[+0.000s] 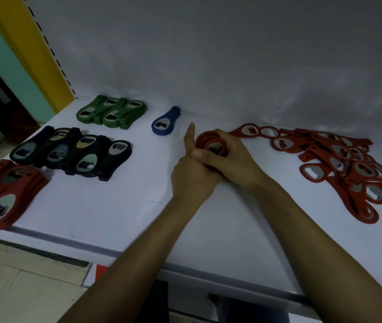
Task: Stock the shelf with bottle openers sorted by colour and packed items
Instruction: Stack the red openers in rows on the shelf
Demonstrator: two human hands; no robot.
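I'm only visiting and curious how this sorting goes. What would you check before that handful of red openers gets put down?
1. Grip on the red bundle: ok, the left hand and right hand both hold it.
2. Bundle all one colour: cannot tell, the hands cover most of it.
3. A matching pile to join: ok, a red stack lies at the front left of the shelf.
4. Other colours kept apart: ok, the green pile, black pile and single blue opener lie separate.
5. Loose red heap tidied: not ok, it lies jumbled at the right.
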